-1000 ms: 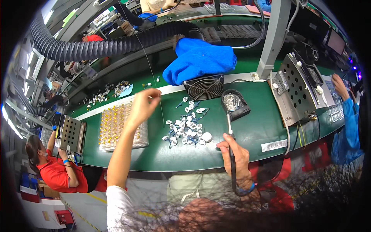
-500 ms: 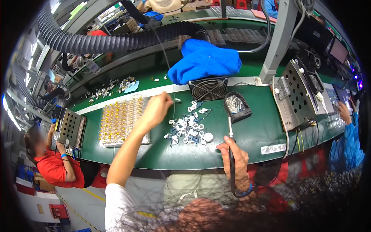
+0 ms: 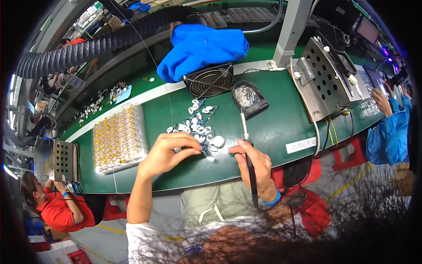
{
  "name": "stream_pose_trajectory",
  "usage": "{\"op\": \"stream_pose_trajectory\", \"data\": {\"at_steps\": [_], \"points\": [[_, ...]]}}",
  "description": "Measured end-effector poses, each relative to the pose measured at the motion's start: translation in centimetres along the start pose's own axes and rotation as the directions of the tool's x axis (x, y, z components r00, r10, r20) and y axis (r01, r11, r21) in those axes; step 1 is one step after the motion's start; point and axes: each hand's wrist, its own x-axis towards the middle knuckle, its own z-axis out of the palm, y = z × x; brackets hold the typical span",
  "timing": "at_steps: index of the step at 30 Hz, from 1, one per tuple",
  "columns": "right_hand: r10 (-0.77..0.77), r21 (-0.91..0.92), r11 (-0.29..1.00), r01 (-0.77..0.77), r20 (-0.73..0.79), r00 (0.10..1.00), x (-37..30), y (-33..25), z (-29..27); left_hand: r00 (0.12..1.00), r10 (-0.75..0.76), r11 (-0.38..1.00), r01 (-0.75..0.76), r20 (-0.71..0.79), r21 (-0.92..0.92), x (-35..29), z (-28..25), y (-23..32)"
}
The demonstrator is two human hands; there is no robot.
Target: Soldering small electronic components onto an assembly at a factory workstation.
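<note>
My left hand (image 3: 165, 154) is over the near left part of a pile of small white ring-shaped parts (image 3: 201, 130) with dark wires. Its thumb and fingers are pinched together; what lies between them is too small to make out. My right hand (image 3: 255, 165) grips a soldering iron (image 3: 251, 171) by its black handle. The metal shaft points away from me, its tip end by the near edge of a black holder (image 3: 252, 108) filled with silvery wire shavings. A round white piece (image 3: 218, 141) lies at the pile's right side, between my hands.
A clear tray (image 3: 118, 138) with rows of gold-coloured parts lies at the left. Behind the pile stand a black fan (image 3: 211, 81) and a blue cloth (image 3: 204, 48). A perforated metal box (image 3: 314, 79) is at the right. Co-workers sit on both sides.
My left hand has come down and nearer, from beyond the pile to its near left edge. My right hand still holds the soldering iron. The whole view has shifted.
</note>
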Motion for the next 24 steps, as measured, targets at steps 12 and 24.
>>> {"op": "stream_pose_trajectory", "data": {"at_steps": [12,24], "points": [[0.004,-0.038,0.999,0.000,0.117,0.993,0.1,0.0,1.6,0.997,-0.019,0.994,0.009,0.081,0.112,2.2,2.1,-1.3],[-0.010,-0.198,0.978,0.063,0.257,0.966,0.5,-0.8,2.0,0.931,-0.072,0.735,0.291,-0.357,0.612,-1.0,-9.2,-2.3]]}}
